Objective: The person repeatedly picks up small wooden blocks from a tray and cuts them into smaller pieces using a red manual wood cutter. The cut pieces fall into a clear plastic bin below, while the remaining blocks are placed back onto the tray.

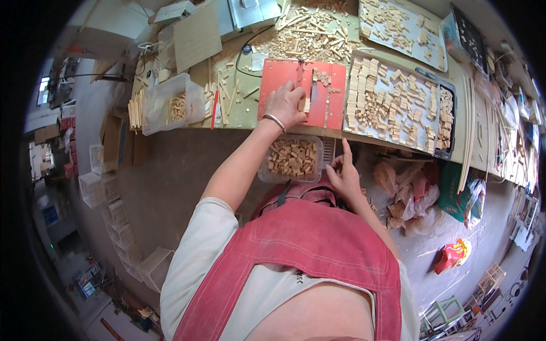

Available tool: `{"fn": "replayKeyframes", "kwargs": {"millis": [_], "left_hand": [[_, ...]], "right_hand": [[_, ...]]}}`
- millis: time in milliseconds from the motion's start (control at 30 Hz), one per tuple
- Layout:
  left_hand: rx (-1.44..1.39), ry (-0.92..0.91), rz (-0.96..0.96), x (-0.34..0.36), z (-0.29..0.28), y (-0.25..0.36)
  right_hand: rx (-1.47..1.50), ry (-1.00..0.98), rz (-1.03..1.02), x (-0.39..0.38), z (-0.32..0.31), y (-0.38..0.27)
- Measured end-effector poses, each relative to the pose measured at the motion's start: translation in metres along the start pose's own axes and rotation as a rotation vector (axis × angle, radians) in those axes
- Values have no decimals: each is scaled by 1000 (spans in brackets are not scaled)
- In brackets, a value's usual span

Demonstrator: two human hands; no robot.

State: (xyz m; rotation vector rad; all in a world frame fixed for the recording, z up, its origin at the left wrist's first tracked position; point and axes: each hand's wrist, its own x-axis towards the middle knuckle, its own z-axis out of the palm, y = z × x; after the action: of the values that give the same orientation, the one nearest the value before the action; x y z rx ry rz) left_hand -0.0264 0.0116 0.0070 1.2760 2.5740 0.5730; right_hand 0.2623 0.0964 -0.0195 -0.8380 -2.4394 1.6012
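Observation:
On a red board point(334, 113) at the bench's front edge, my left hand point(286, 106) lies with its fingers bent down and closed at small pale wooden blocks point(307, 105). A narrow slot with a metal strip point(313, 94) runs just beyond these blocks. Small wood offcuts point(322, 77) lie on the board's far right part. My right hand point(346, 175) is below the bench edge, index finger stretched up, the other fingers loosely curled, with nothing visible in it. Between my forearms stands a clear plastic tub point(265, 174) full of small wooden blocks point(293, 156).
Right of the board, a tray point(382, 132) holds many wooden blocks; another tray point(418, 54) lies behind it. Wood scraps point(313, 34) pile up at the back. A clear bin point(156, 111) and a red pencil-like stick point(215, 109) are on the left. Plastic bags point(412, 196) hang below right.

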Motion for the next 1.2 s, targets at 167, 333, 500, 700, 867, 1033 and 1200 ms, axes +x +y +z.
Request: {"fn": "replayKeyframes", "kwargs": {"millis": [167,333,500,700,867,1033,1200], "left_hand": [[40,-51,-50,24,0,-5],[23,-78,-67,38,-5,-5],[22,-79,-73,52,-3,-13],[-27,38,-11,63,-3,-21],[-7,60,71,37,6,-15],[132,-62,59,-30,2,11],[138,95,146,-95,5,45]], "right_hand": [[14,97,83,-29,-16,7],[41,184,93,-33,-21,10],[71,174,139,-36,-26,1],[34,161,124,-37,-25,3],[7,173,79,-38,-30,12],[-77,252,82,-32,-65,11],[-208,359,23,-25,-125,21]]}}
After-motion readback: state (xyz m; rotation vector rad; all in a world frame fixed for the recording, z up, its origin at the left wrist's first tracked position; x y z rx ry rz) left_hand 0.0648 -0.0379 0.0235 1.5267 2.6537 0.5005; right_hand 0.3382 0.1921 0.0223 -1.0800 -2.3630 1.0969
